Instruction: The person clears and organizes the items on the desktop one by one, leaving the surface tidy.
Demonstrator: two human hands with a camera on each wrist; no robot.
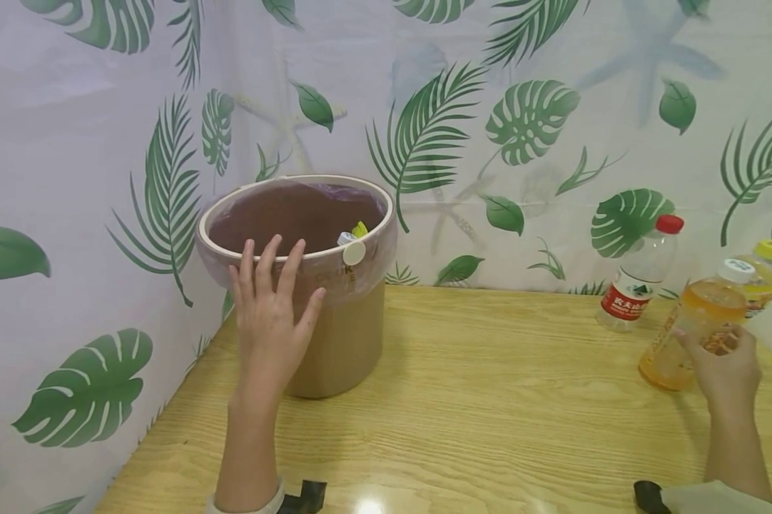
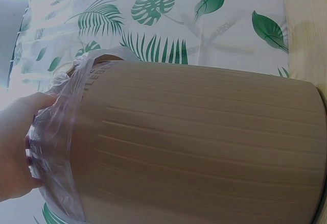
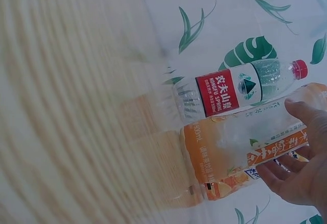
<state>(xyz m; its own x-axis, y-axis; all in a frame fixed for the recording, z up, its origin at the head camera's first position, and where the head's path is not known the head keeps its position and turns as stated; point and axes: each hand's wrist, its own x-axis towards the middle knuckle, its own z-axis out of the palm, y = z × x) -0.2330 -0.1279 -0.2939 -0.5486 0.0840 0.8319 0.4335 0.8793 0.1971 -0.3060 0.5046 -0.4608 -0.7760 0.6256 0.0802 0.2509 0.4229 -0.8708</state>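
Observation:
My left hand (image 1: 269, 325) rests on the front of a brown trash bin (image 1: 344, 350), its fingers spread and fairly straight, fingertips at the cream rim. In the left wrist view the hand (image 2: 23, 142) lies against the clear plastic liner (image 2: 59, 147) folded over the bin's mouth. At the right, my right hand (image 1: 726, 368) grips a bottle of orange drink (image 1: 671, 343) with a white cap, thumb on one side and fingers on the other. The right wrist view shows this drink bottle (image 3: 230, 142) close beside a water bottle (image 3: 230, 91).
The red-capped water bottle (image 1: 636, 285) stands behind the orange drink. A yellow-capped bottle (image 1: 768, 268) is partly hidden behind it. Inside the bin, a bottle's white cap and yellow piece (image 1: 354, 234) show near the rim. Leaf-patterned sheeting (image 1: 437, 143) borders the wooden table (image 1: 489, 400).

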